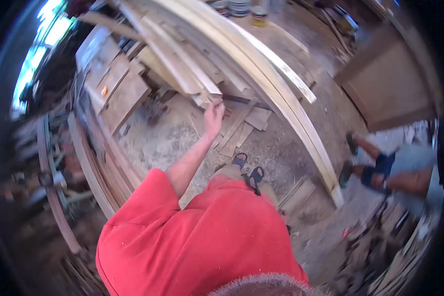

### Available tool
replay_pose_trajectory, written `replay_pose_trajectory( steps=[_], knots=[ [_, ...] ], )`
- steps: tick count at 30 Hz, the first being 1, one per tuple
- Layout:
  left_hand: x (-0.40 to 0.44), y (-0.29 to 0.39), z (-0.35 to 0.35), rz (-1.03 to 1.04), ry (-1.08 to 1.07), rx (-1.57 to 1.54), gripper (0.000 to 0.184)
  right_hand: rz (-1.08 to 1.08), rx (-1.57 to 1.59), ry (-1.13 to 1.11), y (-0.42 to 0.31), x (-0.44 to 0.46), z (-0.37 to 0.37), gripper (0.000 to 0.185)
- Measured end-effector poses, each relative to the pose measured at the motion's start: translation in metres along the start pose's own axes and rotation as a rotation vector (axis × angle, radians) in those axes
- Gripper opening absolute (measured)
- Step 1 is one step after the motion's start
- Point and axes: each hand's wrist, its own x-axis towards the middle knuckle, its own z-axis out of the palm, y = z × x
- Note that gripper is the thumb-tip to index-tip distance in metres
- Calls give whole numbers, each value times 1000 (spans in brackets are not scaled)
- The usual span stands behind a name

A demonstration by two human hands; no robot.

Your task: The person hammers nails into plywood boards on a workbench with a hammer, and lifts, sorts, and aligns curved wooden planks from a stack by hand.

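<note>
My left hand point(213, 117) reaches out in front of my red shirt, its fingers closed at the near end of a pale wooden board point(205, 87). That board is one of several long pieces stacked side by side and running away toward the upper left. Just right of the hand, long pale beams point(286, 106) stretch from the top of the view down to the lower right. Short wood offcuts point(239, 130) lie on the floor below the hand. My right hand does not show; the right side of my body is at the view's lower middle.
At the right is another person point(404, 172), beside a large brown wooden cabinet point(387, 79). Paint cans point(259, 17) stand at the top. Curved long planks point(91, 165) lean at the left, near flat panels point(126, 93). Sawdust and scraps cover the floor point(167, 130) around my sandals.
</note>
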Motion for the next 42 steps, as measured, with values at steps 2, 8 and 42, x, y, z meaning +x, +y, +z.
replay_pose_trajectory(
  steps=[2,8,42],
  knots=[
    [-67,-66,-28,-98,-125,220,40,-46,-167,-111,-8,27,-20,31],
    [-305,-166,-161,-913,-514,786,52,13,-210,-128,-84,87,-49,31],
    [-342,-269,-507,-1045,672,45,39,-1325,-601,-632,-424,-205,659,35]
  ],
)
